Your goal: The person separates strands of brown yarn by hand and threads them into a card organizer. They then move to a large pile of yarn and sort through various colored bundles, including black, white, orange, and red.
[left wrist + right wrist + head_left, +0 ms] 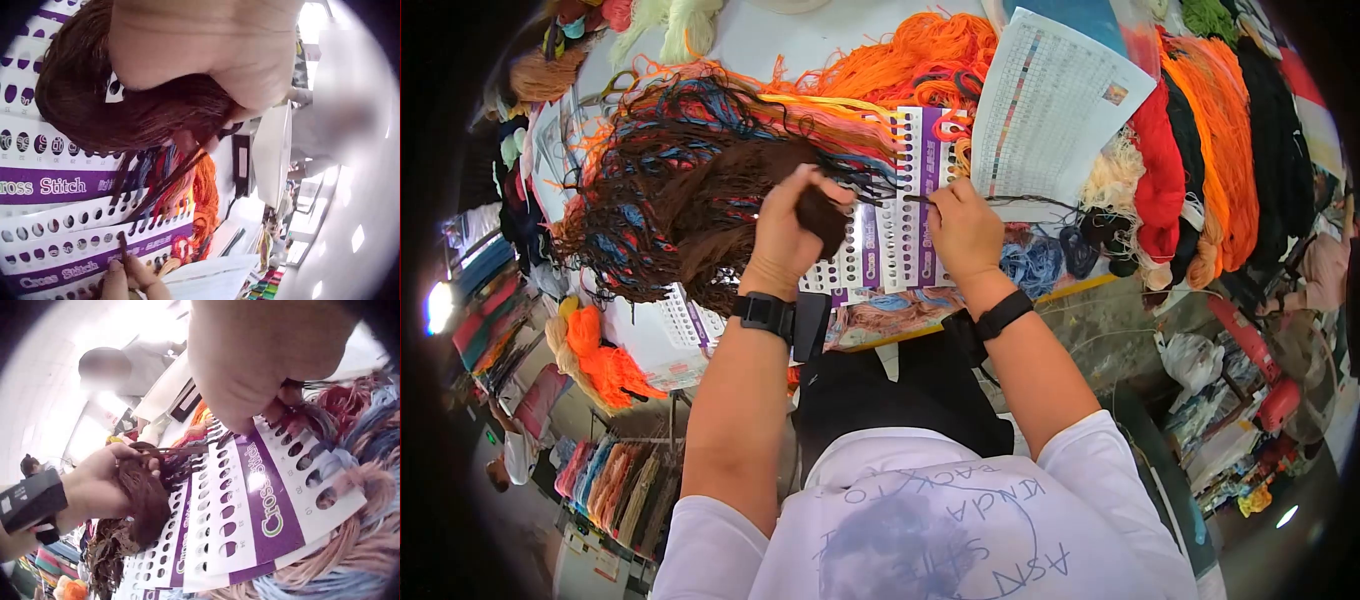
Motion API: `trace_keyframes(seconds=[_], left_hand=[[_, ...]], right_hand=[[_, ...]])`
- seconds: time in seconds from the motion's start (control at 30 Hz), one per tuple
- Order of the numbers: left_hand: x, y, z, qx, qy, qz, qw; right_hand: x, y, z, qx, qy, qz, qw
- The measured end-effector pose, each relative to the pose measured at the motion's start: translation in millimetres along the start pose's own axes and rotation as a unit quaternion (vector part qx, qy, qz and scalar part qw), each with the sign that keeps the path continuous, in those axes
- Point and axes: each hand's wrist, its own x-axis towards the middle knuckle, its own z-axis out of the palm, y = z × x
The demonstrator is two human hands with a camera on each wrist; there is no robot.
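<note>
The left hand [790, 225] grips a thick hank of dark brown thread [735, 200], its bulk hanging to the left over blue, red and brown threads. The right hand [967, 232] pinches a dark strand at the edge of a white and purple punched card [917, 225]. In the left wrist view, the right fingertips [134, 278] hold that strand at a hole of the card [62, 272] marked Cross Stitch. More cards lie beneath and beside it, with threads looped through their holes. The dark tail of thread [1040, 200] runs right, past the right hand.
A printed chart sheet [1050, 110] lies behind the right hand. Orange thread [900, 65] is heaped at the back; red [1157, 170], orange and black hanks lie to the right. Scissors [615, 88] rest at the back left. A rack of coloured threads [615, 490] stands lower left.
</note>
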Motion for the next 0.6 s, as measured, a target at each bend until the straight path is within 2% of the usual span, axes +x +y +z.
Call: trace_keyframes(seconds=[0.07,0.1,0.13,0.17,0.2,0.23,0.27,0.3,0.37,0.4,0.43,0.47,0.5,0.53,0.57,0.6], left_hand=[[-6.3,-6.1,14.0,0.182,-0.097,-0.049,0.977],[-3.4,-14.4,17.9,0.260,-0.138,-0.051,0.954],[1.9,-24.5,20.5,0.334,-0.180,-0.051,0.924],[6.2,-34.1,22.3,0.377,-0.201,-0.054,0.902],[10.5,-52.4,17.6,0.375,-0.196,-0.018,0.906],[14.9,-58.1,11.3,0.501,-0.199,0.044,0.841],[18.9,-61.7,3.7,0.615,-0.198,0.106,0.756],[19.1,-59.8,0.8,0.614,-0.201,0.104,0.756],[18.8,-49.2,-7.4,0.585,-0.141,0.060,0.796],[14.4,-33.7,-9.3,0.582,-0.103,0.066,0.804],[5.6,-11.3,-5.4,0.557,-0.041,0.054,0.827],[0.0,11.8,-13.8,0.550,-0.002,0.089,0.830],[-0.7,32.5,-27.4,0.410,0.042,0.100,0.906],[-4.6,66.1,-31.9,0.392,0.080,0.091,0.912],[-2.8,91.4,-52.3,0.442,0.065,0.174,0.877],[-3.3,120.0,-54.4,0.362,0.114,0.180,0.907]], right_hand=[[4.2,-4.6,-8.2,-0.044,0.047,-0.071,0.995],[5.6,-9.1,-13.0,-0.045,0.047,-0.071,0.995],[6.2,-14.9,-17.4,-0.030,0.091,-0.102,0.990],[5.5,-18.5,-19.1,-0.014,0.134,-0.133,0.982],[3.8,-19.0,-17.2,-0.016,0.133,-0.132,0.982],[1.4,-17.3,-14.0,0.035,0.092,-0.118,0.988],[-1.4,-15.4,-10.9,0.084,0.051,-0.103,0.990],[-2.9,-14.0,-7.7,0.082,0.051,-0.100,0.990],[-2.2,-9.7,0.0,0.124,0.011,-0.020,0.992],[-1.7,-4.3,5.4,0.125,0.012,-0.017,0.992],[0.1,2.3,11.9,0.106,-0.020,0.001,0.994],[2.0,7.0,17.1,0.089,-0.052,0.016,0.995],[3.3,9.2,19.7,0.090,-0.051,0.016,0.994],[5.0,8.8,21.5,0.090,-0.056,0.020,0.994],[5.1,7.9,22.3,0.089,-0.058,0.025,0.994],[6.2,8.0,23.2,0.089,-0.051,0.020,0.994]])
